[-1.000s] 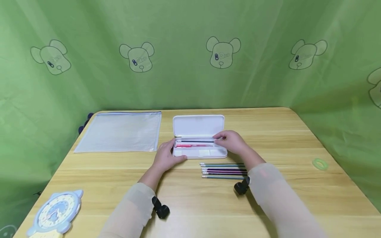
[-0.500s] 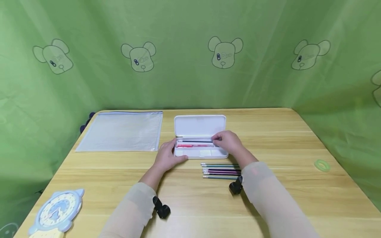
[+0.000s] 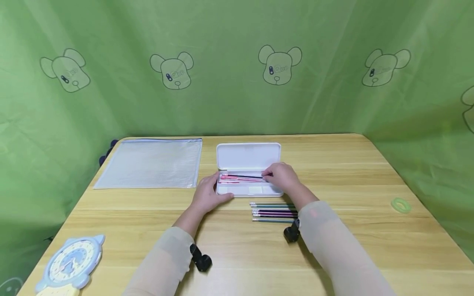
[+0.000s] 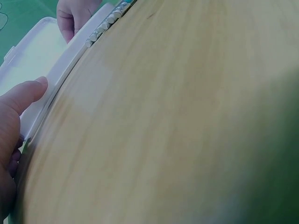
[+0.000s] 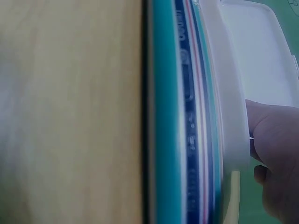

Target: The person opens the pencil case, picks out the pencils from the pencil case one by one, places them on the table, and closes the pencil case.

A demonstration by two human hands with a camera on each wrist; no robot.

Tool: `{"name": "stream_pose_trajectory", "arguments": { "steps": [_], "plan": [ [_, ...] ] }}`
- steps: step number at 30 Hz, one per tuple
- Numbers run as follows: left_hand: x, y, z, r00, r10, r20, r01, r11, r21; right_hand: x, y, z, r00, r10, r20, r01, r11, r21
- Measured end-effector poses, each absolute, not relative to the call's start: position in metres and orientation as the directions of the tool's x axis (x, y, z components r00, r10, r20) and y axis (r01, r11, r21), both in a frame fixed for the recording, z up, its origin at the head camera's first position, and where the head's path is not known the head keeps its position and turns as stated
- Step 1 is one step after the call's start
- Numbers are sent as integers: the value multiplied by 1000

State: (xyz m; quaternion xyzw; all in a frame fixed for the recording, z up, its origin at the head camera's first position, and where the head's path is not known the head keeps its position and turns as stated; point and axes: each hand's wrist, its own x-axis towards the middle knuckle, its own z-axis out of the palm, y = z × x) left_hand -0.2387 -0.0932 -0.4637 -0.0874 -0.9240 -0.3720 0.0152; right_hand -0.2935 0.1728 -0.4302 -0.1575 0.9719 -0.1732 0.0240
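Note:
A white pencil case (image 3: 249, 190) lies with its lid raised at the middle of the table. Inside its rear compartment are slim red and dark pens (image 3: 240, 178), lying slightly fanned. My left hand (image 3: 205, 196) grips the case's left end, thumb along the front rim and fingers round the side; in the left wrist view the thumb (image 4: 29, 92) rests on the rim. My right hand (image 3: 284, 177) reaches into the case's right end and pinches the right ends of the pens; its fingertips are partly hidden. In front of the case lies a row of pencils (image 3: 275, 212), partly under my right forearm.
At the back left lies a translucent mesh zip pouch (image 3: 149, 164). A blue toy clock (image 3: 71, 262) sits at the front left. Near the right edge is a green ring (image 3: 400, 205). A green curtain (image 3: 229, 102) hangs behind the table.
My right hand has shifted slightly left over the case. The red pens have moved back and fanned out beside the dark one. My left hand keeps its hold on the case.

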Motion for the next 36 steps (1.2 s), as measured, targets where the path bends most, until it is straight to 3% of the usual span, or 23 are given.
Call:
{"name": "stream_pose_trajectory", "arguments": {
  "steps": [8, 14, 26, 36],
  "plan": [
    [-239, -93, -464, -983, 153, 105, 183, 705, 685, -289, 178, -419, -958, -288, -5, -248, 833, -495],
    [-238, -92, -464, -984, 150, 98, 175, 702, 690, -276, 190, -406, -955, -297, 28, -262, 794, -549],
    [-238, -93, -464, -987, 142, 80, 158, 711, 686, -228, 228, -396, -937, -333, 106, -329, 736, -592],
    [-240, -93, -466, -983, 152, 101, 179, 708, 683, -186, 254, -402, -936, -345, 72, -324, 764, -559]
  ]
}}
